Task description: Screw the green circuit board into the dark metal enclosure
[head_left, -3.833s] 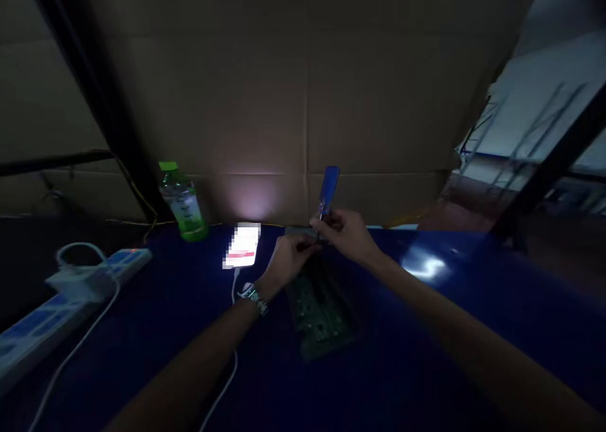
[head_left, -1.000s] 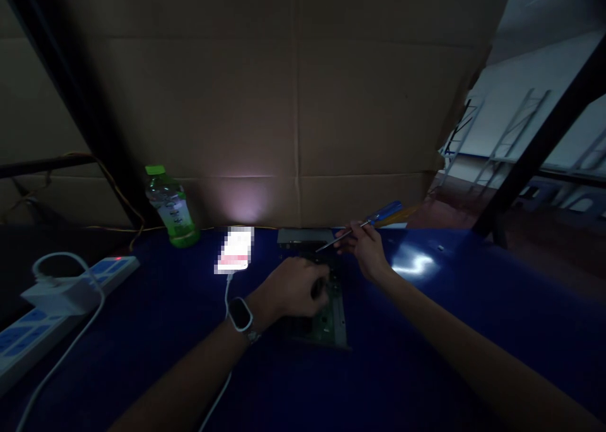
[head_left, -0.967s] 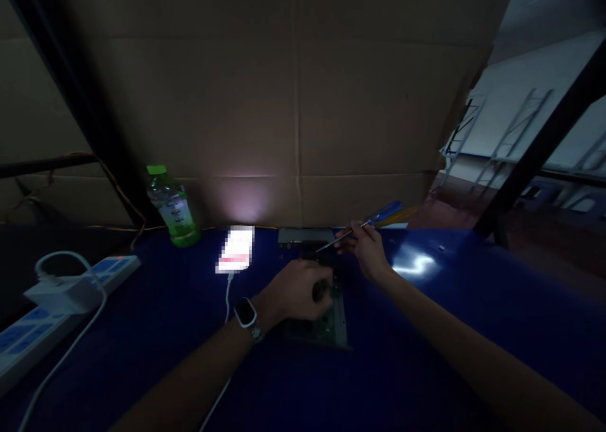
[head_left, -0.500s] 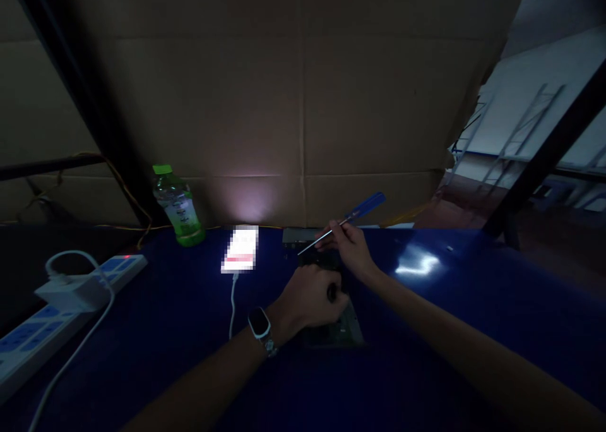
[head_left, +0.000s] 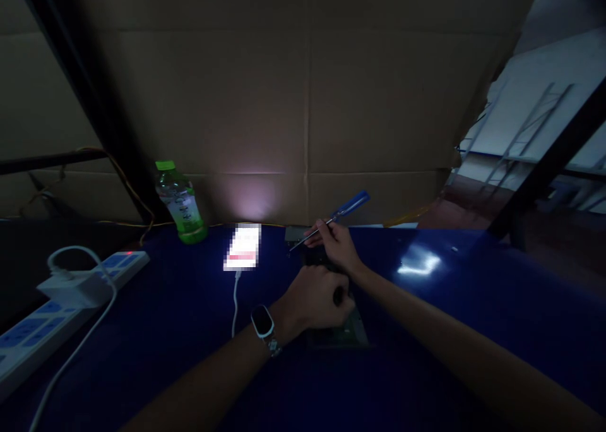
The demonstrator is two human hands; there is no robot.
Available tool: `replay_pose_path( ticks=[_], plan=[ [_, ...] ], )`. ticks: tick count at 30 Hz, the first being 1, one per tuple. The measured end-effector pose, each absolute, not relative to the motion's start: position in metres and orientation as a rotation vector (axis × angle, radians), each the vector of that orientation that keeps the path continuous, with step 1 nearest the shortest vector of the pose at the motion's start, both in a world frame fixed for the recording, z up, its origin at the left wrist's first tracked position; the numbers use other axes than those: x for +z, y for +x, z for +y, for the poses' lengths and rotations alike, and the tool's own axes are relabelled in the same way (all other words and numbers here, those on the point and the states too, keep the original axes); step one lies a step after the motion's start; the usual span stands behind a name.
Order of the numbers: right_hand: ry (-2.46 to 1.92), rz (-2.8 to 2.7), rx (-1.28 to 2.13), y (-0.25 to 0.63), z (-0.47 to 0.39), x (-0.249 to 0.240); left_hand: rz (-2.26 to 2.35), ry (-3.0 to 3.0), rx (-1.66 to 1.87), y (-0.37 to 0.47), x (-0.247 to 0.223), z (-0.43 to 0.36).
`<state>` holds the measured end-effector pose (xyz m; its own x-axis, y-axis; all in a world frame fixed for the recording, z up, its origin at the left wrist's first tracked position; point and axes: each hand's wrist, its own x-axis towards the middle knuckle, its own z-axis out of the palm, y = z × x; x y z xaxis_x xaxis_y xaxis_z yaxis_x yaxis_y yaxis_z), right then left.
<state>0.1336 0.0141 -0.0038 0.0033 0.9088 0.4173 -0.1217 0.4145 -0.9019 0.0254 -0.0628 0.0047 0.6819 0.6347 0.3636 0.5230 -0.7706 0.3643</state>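
Screwdriver (head_left: 335, 216) between right fingers (head_left: 324, 230) (blue handle (head_left: 353, 203) above)

A blue-handled screwdriver (head_left: 351, 205) with a slim metal shaft is held aslant, its handle raised to the right and its tip angled down leftward near the far end of a green circuit board (head_left: 349, 332). The board, dimly lit and largely covered, is laid on a blue tabletop (head_left: 407, 356).

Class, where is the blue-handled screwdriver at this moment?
In the head view, the screwdriver is in the right hand, near the middle, just beyond the left hand and right of the lit phone.
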Motion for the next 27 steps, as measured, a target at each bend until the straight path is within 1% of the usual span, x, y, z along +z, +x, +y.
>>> replay_pose_path(
  ticks=[12,21,24,27],
  plan=[
    [-0.8,-1.282,0.948,0.133,0.013,-0.006,0.922,2.642,0.7,0.025,0.007,-0.063],
    [-0.785,-1.204,0.973,0.139,0.005,0.004,0.852,2.639,0.76,0.024,0.009,-0.063],
    [-0.778,-1.176,0.962,0.149,-0.004,0.007,0.916,2.607,0.845,0.017,0.017,-0.056],
    [-0.799,-1.158,0.935,0.163,-0.016,0.007,1.123,2.486,1.009,0.004,0.025,-0.041]
  ],
)
